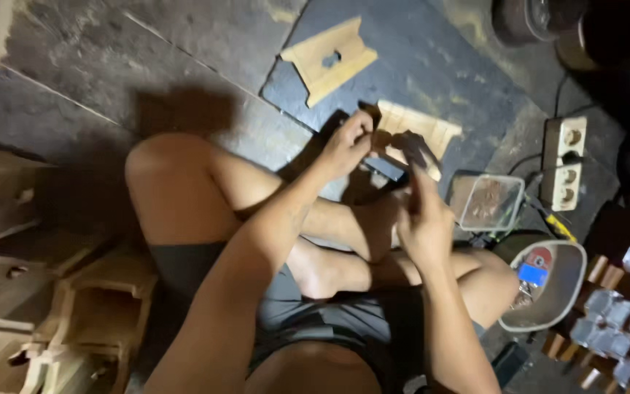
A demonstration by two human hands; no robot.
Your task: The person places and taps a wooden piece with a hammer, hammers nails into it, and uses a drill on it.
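The scene was a dim workshop floor (184, 44) of worn, dusty concrete with a darker mat (432, 66) spread over part of it. A person sat cross-legged there, bare knees out to each side. The left hand (348, 142) reached forward over the mat, its fingers pinched narrow on the near edge of a slatted wooden piece (421, 128) that lay partly on the mat; the grip looked closed on that piece, though motion blur hid the fingertips. The right hand (421, 219) was raised nearer the body, fingers curled around something small and dark that was too blurred to identify, so whether that grip was tight I could not tell. Farther off on the mat lay a second flat wooden cutout (329, 58) with a keyhole-shaped slot, well apart from both hands. To the right of the hands stood a clear plastic box (490, 203) with brownish small parts, just beside a white power strip (564, 162). Nearer the right knee sat a pale bowl (570, 284) holding oddments, among them something blue. Unfinished wooden frames (96, 321) were stacked at the person's left side
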